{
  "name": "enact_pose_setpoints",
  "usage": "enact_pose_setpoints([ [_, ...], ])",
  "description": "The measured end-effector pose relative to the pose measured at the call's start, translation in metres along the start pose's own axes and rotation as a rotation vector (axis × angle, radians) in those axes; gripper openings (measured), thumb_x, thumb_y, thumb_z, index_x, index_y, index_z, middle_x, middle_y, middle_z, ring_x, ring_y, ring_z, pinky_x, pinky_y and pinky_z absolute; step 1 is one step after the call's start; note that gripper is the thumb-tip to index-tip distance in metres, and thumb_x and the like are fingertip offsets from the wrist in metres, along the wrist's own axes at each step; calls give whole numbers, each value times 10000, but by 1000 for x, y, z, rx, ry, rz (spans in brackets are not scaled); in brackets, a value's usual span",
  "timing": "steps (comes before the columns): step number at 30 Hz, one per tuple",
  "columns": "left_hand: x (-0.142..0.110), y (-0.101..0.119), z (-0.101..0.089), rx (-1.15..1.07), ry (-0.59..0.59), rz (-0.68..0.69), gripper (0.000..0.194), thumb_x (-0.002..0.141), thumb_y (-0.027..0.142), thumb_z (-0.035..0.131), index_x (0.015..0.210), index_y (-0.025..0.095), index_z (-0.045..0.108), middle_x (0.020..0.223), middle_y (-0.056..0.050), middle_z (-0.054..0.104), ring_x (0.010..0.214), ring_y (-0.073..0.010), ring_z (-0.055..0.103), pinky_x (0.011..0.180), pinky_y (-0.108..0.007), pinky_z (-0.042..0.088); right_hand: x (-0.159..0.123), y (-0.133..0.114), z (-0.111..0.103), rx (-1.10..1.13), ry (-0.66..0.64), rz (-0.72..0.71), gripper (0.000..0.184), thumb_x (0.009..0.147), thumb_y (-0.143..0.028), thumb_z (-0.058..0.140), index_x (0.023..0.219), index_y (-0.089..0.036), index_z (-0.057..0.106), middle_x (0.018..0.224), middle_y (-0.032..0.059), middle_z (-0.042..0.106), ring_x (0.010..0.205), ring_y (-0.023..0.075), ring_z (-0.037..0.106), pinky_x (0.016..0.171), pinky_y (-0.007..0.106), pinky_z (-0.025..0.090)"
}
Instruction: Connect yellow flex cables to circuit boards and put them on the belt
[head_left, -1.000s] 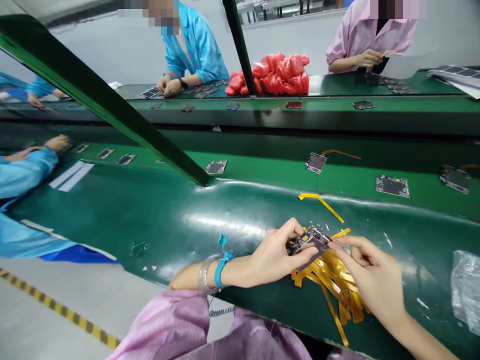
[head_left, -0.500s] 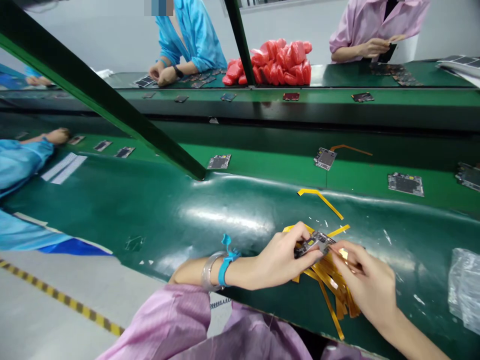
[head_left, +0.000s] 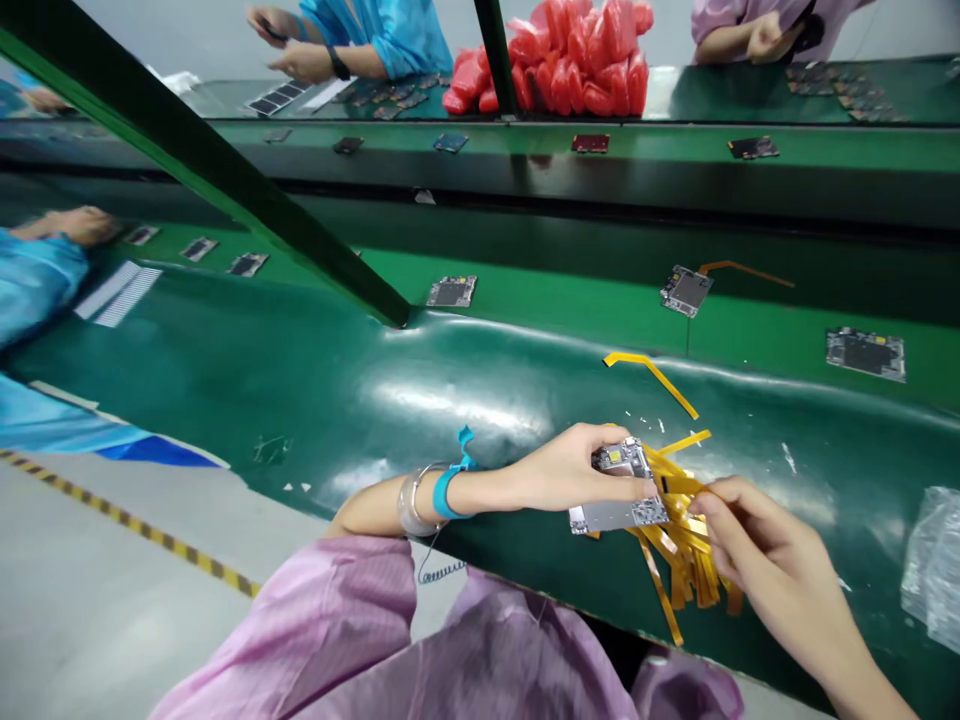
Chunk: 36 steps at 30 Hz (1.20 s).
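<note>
My left hand (head_left: 577, 465) grips a grey circuit board (head_left: 611, 515) between thumb and fingers, above the green mat (head_left: 300, 400). A blue strap and a clear bangle circle that wrist. To its right, my right hand (head_left: 765, 550) pinches a yellow flex cable (head_left: 684, 486), whose dark end points at the board's right edge. Whether cable and board touch, I cannot tell. Beneath both hands lies a pile of yellow flex cables (head_left: 694, 565). Farther back on the mat, a single bent flex cable (head_left: 652, 378) lies apart.
Several circuit boards (head_left: 866, 352) lie along the green belt (head_left: 555, 300); one has a flex cable (head_left: 750, 268) attached. A green post (head_left: 300, 250) slants across the left. Clear plastic bags (head_left: 934, 565) lie at right. Co-workers' hands (head_left: 82, 225) and red pouches (head_left: 555, 65) are beyond.
My left hand has turned the board so its flat face shows more. My right hand has drawn slightly right, and the cable's dark end is now visible. The view has tilted downward.
</note>
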<state>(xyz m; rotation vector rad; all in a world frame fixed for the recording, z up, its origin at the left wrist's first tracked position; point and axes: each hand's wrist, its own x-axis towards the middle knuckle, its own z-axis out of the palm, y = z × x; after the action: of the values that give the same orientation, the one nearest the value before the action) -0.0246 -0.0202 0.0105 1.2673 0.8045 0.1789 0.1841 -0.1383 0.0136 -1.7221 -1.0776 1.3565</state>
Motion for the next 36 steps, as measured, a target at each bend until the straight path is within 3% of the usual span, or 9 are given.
enact_pose_setpoints([
  [4, -3, 3, 1, 37, 7, 48, 263, 850, 382, 742, 968, 155, 678, 836, 3, 649, 688, -107, 555, 599, -228, 445, 0, -2, 5, -16, 105, -48, 378, 879, -566, 692, 726, -221, 703, 577, -23, 463, 487, 124, 353, 413, 244, 312],
  [14, -6, 3, 1, 71, 17, 98, 193, 852, 345, 740, 905, 167, 685, 904, -8, 686, 776, -127, 589, 669, -243, 474, -4, -1, 9, -16, 123, -12, 341, 861, -530, 703, 706, -228, 736, 565, -18, 486, 475, 122, 369, 416, 248, 323],
  [22, -7, 1, 2, 50, 22, 87, 193, 860, 346, 737, 941, 176, 692, 932, -12, 707, 798, -130, 605, 689, -241, 487, -3, 3, 6, -82, 94, -47, 344, 886, -522, 680, 708, -231, 733, 572, -16, 535, 469, 125, 406, 429, 252, 329],
  [29, -6, 1, 1, 78, 3, 95, 195, 862, 320, 740, 967, 159, 709, 953, -20, 711, 820, -131, 619, 701, -238, 490, -1, 5, 0, -139, -54, -52, 383, 920, -544, 641, 746, -218, 743, 597, -7, 535, 500, 134, 419, 443, 252, 356],
  [36, -3, -3, 1, 76, -6, 80, 257, 866, 336, 736, 1036, 146, 701, 985, -25, 708, 812, -121, 610, 724, -233, 491, -2, -10, 8, -74, 16, 11, 362, 901, -505, 654, 688, -214, 692, 551, -41, 437, 488, 118, 374, 456, 241, 351],
])
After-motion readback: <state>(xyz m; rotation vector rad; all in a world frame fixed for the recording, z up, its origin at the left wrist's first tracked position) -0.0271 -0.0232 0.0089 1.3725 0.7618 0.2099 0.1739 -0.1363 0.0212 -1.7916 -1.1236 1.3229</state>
